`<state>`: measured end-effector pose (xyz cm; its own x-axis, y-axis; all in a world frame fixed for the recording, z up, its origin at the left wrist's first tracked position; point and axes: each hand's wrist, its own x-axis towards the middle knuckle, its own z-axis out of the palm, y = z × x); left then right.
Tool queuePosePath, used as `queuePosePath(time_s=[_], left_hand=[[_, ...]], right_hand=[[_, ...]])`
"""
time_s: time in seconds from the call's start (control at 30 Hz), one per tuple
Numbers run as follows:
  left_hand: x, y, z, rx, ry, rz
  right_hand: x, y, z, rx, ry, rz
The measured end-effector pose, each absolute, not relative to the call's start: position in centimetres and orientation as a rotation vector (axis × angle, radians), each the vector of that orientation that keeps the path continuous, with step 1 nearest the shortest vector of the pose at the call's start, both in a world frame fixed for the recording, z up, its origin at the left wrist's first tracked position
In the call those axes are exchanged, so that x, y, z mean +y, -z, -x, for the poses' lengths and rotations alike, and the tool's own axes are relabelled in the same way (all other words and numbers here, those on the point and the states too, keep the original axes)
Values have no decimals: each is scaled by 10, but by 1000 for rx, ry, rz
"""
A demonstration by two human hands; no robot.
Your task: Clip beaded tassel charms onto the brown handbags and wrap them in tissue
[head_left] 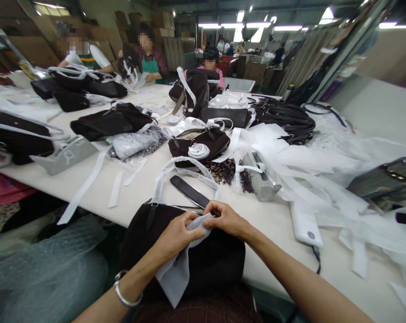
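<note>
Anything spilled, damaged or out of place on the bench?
No clear damage. Small dark parts lie in a loose, uncontained heap beside the grey dispenser, so they look spilled. White wrapping sheets and strips sprawl untidily over the table's right side.

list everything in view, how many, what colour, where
held bag: one, dark brown, under the hands
white sheet: one, white, between the hands
flat strap: one, black, beyond held bag
open bag: one, dark brown, table centre
coil: one, white, on open bag
other bags: several, dark, left and back
strap pile: many, black, back right
wrapping: many, white, right
power bank: one, white, right
boxes: several, brown, back left
bubble wrap: clear, lower left
table: one, white, middle
people: three nearby, more behind
bracelet: one, silver, left wrist
left hand: one, on sheet
right hand: one, on sheet
</note>
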<state>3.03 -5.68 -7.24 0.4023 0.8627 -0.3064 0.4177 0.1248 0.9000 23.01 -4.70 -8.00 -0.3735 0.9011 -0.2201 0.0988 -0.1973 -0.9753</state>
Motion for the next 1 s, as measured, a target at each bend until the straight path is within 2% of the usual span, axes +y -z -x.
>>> queuePosePath(time_s=[0.47,0.53,0.7,0.73,0.83,1.0], left_hand=[[-56,80,-30,1060,-452,-1339],[-57,83,-30,1071,-453,-1315],[-59,93,-30,1054,-485,-1241],[-60,95,-30,1050,-492,-1224],[-60,97,-30,1050,-494,-1185],[-58,99,-29,1052,-490,-1203]], right_hand=[[-43,58,-245,-1484,-1617,1262],[-38,45,-266,-1503,-1403,1376],[-23,19,-369,-1232,-454,1939],[-20,18,-389,-1180,-400,2005],[-12,30,-428,-1106,-448,2098],[0,63,-433,-1012,-661,2069]])
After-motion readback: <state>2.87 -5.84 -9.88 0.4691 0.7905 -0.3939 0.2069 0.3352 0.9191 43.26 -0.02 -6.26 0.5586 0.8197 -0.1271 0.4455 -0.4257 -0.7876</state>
